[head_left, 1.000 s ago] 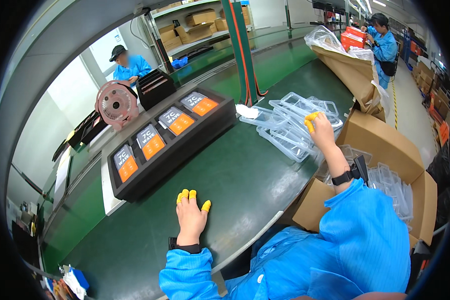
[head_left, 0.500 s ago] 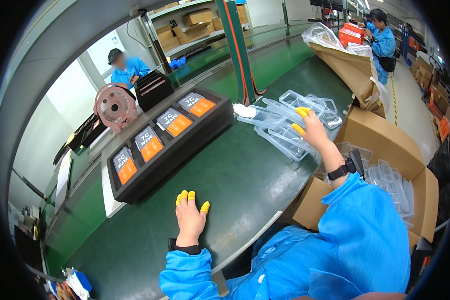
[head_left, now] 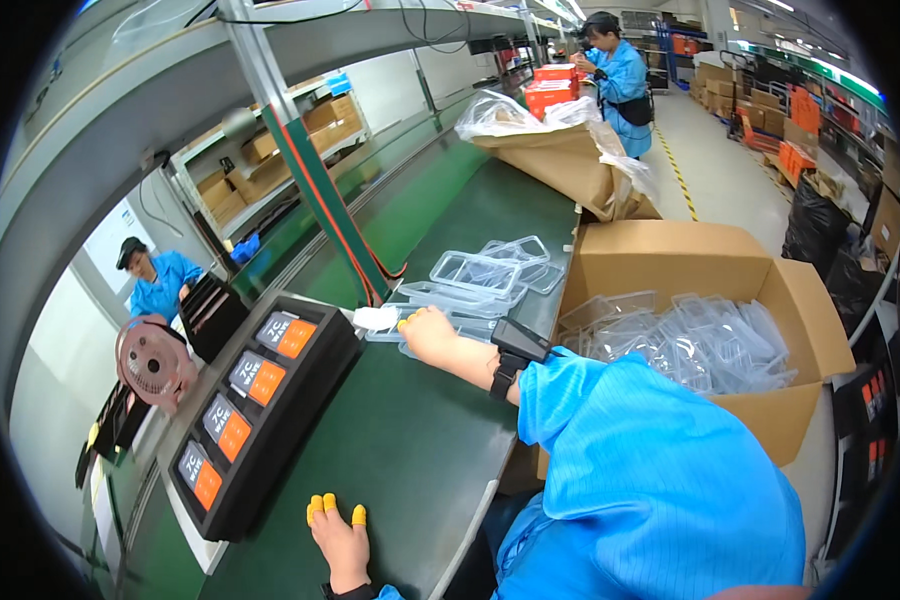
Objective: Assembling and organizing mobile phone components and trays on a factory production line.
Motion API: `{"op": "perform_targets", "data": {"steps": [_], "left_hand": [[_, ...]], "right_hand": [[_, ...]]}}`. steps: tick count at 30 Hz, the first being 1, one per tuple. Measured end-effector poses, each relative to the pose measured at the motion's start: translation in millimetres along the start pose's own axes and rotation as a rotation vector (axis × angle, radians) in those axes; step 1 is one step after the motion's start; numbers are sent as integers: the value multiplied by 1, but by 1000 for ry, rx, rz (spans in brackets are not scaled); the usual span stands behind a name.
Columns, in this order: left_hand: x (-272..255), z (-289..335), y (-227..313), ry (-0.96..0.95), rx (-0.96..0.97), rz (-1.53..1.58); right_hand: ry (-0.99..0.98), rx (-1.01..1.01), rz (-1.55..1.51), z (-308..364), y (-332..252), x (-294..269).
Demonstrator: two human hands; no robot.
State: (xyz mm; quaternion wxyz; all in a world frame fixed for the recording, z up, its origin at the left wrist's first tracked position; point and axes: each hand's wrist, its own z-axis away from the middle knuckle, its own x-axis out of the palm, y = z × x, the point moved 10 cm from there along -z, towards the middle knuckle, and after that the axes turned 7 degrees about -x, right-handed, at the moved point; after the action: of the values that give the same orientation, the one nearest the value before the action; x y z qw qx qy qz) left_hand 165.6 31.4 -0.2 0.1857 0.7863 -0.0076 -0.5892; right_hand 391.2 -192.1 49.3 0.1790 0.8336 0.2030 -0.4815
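Note:
Several clear plastic trays (head_left: 475,272) lie in a loose pile on the green worktable. At the pile's near left end, my right hand (head_left: 432,338) bends its yellow-capped fingers round the edge of a clear plastic tray (head_left: 475,328); some fingertips are hidden. A small white piece (head_left: 375,318) rests just left of that hand. My left hand (head_left: 342,548) lies on the table with fingers stretched out, holding nothing. Beyond it, a long black foam holder (head_left: 270,425) carries a row of grey-and-orange packs (head_left: 227,428).
An open cardboard box (head_left: 670,250) full of clear trays stands to the right. A brown paper bag with plastic lining (head_left: 560,165) lies behind the pile. A green post (head_left: 320,200), a pink fan (head_left: 155,362) and black bins (head_left: 215,315) are beyond. Two co-workers stand farther off.
The view has turned to the right, showing more of the cardboard box. My right hand has gone from spread over the pile to curled at its near left end. My left hand stays flat.

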Motion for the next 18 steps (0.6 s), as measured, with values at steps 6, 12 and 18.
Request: {"op": "perform_targets", "data": {"steps": [6, 12, 18], "left_hand": [[5, -6, 8, -29, 13, -27], [8, -5, 1, -46, -16, -3], [8, -5, 1, -42, -2, -8]], "right_hand": [[-15, 28, 40, 2, 17, 6], [-141, 21, -7, -12, 12, 15], [206, 25, -103, -10, 20, -45]]}}
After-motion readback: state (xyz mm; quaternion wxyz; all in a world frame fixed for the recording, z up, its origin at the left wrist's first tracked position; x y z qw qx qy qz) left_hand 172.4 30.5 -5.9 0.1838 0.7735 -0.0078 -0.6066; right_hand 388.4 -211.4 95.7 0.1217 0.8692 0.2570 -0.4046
